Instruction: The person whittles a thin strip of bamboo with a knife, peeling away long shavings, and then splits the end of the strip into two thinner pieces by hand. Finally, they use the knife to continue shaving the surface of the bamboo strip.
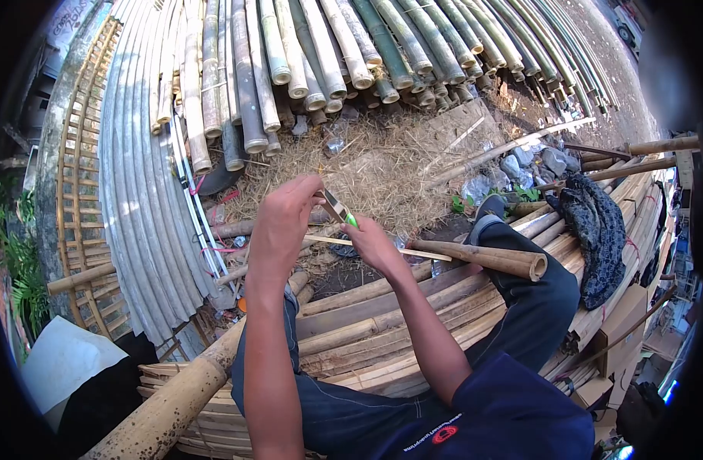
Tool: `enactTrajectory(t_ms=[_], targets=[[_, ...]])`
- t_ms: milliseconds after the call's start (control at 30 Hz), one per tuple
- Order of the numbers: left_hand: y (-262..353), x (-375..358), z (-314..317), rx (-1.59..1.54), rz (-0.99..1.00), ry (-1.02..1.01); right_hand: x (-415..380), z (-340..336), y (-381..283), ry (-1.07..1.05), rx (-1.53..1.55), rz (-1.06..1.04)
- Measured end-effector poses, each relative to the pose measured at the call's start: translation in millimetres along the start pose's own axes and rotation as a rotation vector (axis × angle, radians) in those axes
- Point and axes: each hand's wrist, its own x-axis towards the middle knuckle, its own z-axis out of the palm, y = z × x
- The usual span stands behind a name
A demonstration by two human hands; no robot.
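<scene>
Both my hands meet over my lap around a knife (336, 205) with a bit of bright green at its handle end. My right hand (372, 244) is closed around the green end, the blade pointing up and left. At the blade's upper end, the bent fingers of my left hand (286, 211) are pinched together. A thin pale bamboo strip (324, 241) runs crosswise at my right hand, showing on both sides of it; the part behind the hand is hidden. A cut bamboo pole (489, 257) lies across my leg, right of the hands.
I sit on a stack of split bamboo (359, 337). Long bamboo poles (313, 54) are piled ahead, ends facing me. Corrugated sheeting (140, 207) stands left, beside a bamboo lattice (79, 176). A thick pole (175, 391) slants at lower left; a dark patterned cloth (593, 238) hangs right.
</scene>
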Motion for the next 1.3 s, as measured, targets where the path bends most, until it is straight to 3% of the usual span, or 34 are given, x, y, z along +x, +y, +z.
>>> enactTrajectory(t_ms=[133, 267, 333, 433, 600, 667, 767, 867, 933, 1067, 1200, 1300], targets=[[1.7, -0.1, 10.2, -0.044, 0.038, 0.007, 17.4, 50.9, 105.5, -0.028, -0.142, 0.128], [-2.7, -0.5, 14.2, -0.019, -0.012, 0.045, -2.2, 20.7, 59.7, 0.033, 0.09, 0.244], [-4.4, -0.3, 14.6, -0.003, -0.007, 0.041, -14.9, -0.6, 0.9, 0.076, 0.232, 0.018], [-6.3, 0.3, 15.7, 0.012, -0.028, 0.109, -13.4, 9.5, -9.7, 0.215, 0.251, -0.062], [-9.5, 3.4, 19.1, 0.027, -0.091, 0.119, 21.4, 63.9, 94.9, 0.26, 0.203, 0.117], [-10.8, 1.6, 18.8, -0.015, -0.132, 0.121, 25.2, 65.9, 96.6, 0.253, 0.149, 0.164], [-8.2, 1.9, 21.4, -0.013, -0.137, 0.134, 20.7, 42.0, 43.3, 0.276, 0.261, -0.028], [-7.7, 3.2, 22.8, -0.043, -0.1, 0.193, -7.0, 16.9, -13.7, 0.225, 0.323, -0.032], [-8.2, 1.9, 21.6, -0.013, -0.074, 0.203, 5.6, 38.7, 17.3, 0.246, 0.254, 0.015], [-2.3, 2.5, 18.2, -0.028, -0.098, 0.181, 31.4, 83.6, 143.5, 0.235, 0.112, 0.062], [-11.0, -1.2, 18.5, 0.008, -0.11, 0.172, 45.7, 75.5, 118.0, 0.29, 0.019, 0.033], [-8.9, 1.8, 14.8, 0.092, -0.072, 0.249, 22.9, 42.0, 24.9, 0.314, 0.234, -0.065]])
